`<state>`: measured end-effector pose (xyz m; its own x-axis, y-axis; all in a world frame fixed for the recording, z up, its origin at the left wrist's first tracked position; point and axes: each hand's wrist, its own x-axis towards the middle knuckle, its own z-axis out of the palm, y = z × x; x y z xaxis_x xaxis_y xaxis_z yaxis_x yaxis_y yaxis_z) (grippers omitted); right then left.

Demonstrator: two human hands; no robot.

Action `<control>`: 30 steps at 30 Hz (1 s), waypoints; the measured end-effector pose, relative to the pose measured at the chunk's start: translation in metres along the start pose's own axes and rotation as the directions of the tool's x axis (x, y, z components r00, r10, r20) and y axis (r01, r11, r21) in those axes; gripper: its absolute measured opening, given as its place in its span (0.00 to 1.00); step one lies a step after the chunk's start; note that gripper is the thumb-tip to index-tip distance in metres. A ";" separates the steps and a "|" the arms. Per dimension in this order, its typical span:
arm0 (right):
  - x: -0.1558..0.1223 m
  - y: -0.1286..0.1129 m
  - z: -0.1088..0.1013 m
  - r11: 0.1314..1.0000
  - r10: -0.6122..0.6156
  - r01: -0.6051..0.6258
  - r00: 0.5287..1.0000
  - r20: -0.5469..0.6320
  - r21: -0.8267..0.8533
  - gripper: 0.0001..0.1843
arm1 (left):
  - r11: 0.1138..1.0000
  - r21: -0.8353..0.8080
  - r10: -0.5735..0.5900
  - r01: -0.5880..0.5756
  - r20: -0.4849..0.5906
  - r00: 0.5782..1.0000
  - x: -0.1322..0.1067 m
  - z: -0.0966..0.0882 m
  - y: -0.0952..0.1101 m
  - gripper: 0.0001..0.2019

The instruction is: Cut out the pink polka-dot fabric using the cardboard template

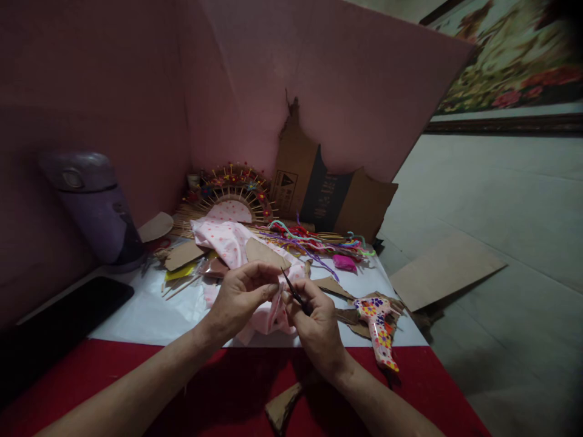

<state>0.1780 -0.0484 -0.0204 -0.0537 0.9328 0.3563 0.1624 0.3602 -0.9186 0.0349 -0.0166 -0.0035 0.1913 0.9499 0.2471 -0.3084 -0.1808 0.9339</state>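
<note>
My left hand point(246, 297) is closed, thumb and forefinger pinching the edge of a pink cloth with red dots point(228, 243). Close against its fingertips is my right hand point(316, 325), wrapped around small dark scissors point(296, 292) whose pointed tip slants up and left. The right fingertips also meet the cloth, which hangs below both hands. A piece of cardboard point(264, 252) lies on the cloth just behind the left fingers. What exactly sits between the fingertips is too small to make out.
A flower-printed glue gun point(377, 331) lies at right by torn cardboard. Pipe cleaners point(319, 240), a stick fan frame with flowers point(232, 191) and a large cardboard sheet point(328, 188) are behind. At left are a purple bottle point(93, 209) and a black phone point(91, 303).
</note>
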 end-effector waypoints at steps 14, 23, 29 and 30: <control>-0.002 0.002 0.001 0.998 -0.003 0.001 0.999 0.038 0.059 0.03 | 0.991 0.130 0.034 -0.035 0.012 0.999 0.001 -0.001 -0.003 0.04; -0.003 0.005 0.001 0.999 -0.005 0.003 0.998 0.062 0.033 0.05 | 0.992 0.116 0.038 -0.040 0.020 0.999 0.002 -0.002 -0.005 0.05; -0.002 0.001 0.001 0.998 -0.025 0.029 0.997 0.068 -0.047 0.04 | 0.996 0.089 0.019 -0.022 0.037 0.999 0.000 -0.002 -0.005 0.07; -0.001 0.000 0.001 0.998 -0.031 0.035 0.997 0.072 -0.059 0.04 | 0.996 0.083 0.015 -0.018 0.044 0.999 0.000 -0.002 -0.005 0.07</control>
<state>0.1769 -0.0496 -0.0212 -0.1295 0.9194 0.3715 0.2183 0.3919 -0.8937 0.0349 -0.0151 -0.0086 0.2275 0.9350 0.2719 -0.2336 -0.2187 0.9474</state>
